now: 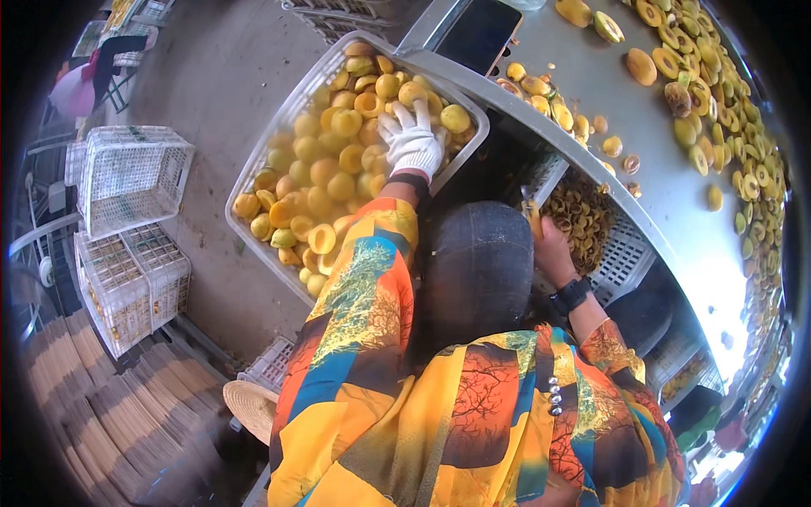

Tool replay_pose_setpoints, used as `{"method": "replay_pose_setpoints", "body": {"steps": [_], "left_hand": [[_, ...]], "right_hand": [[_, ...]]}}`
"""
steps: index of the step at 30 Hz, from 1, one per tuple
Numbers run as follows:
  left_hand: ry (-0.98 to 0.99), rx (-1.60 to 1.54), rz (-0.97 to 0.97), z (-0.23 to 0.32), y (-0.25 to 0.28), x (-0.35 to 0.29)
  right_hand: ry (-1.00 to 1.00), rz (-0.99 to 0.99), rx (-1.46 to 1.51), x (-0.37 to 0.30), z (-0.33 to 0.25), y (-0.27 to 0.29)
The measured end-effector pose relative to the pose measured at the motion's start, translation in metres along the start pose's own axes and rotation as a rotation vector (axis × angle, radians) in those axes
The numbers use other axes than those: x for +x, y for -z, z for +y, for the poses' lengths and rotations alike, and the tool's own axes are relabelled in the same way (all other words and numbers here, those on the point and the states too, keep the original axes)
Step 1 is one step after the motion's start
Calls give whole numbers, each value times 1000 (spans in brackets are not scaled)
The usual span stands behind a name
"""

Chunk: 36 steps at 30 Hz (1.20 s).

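My left hand (414, 145), in a white knit glove, reaches into a large white crate (269, 135) of yellow stone fruit (323, 173), which looks like peaches or apricots. Many are halved, with round hollows. Its fingers are spread over the fruit near the crate's right side, and no piece is plainly gripped. My bare right hand (553, 252) is low beside the metal table, above a crate of brownish scraps (579, 218). It is closed on a small tool (531, 211) with a yellowish handle, whose tip is hard to make out.
Halved fruit (701, 93) covers the far right of the metal table (583, 93). A dark phone (477, 35) lies at its corner. To the left stand stacked white plastic crates (135, 182) and flattened cardboard (127, 406). Another person (84, 80) is at the upper left.
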<state>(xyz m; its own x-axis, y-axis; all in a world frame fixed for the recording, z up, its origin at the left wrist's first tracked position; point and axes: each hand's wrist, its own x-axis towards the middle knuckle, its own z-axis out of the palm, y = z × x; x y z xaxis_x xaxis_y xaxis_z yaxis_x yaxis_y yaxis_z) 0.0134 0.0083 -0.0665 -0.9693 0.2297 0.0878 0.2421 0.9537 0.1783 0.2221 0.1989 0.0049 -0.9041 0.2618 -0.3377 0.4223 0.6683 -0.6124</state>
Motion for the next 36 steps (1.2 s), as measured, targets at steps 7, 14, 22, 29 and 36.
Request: {"method": "replay_pose_setpoints", "body": {"steps": [7,14,22,29,36], "left_hand": [[-152,24,-118,-15,13,-16],[-86,49,-70,-49,72,8],[161,283,-413,-96,87,37],[84,-49,34,-70,87,12],[-239,46,-204,28,40,-23]], "right_hand": [[-121,-46,91,-3,13,6],[-121,121,36,-9,16,19],[5,96,51,-10,20,7],[-31,97,-9,-13,17,10],[202,125,226,-18,12,4]]}}
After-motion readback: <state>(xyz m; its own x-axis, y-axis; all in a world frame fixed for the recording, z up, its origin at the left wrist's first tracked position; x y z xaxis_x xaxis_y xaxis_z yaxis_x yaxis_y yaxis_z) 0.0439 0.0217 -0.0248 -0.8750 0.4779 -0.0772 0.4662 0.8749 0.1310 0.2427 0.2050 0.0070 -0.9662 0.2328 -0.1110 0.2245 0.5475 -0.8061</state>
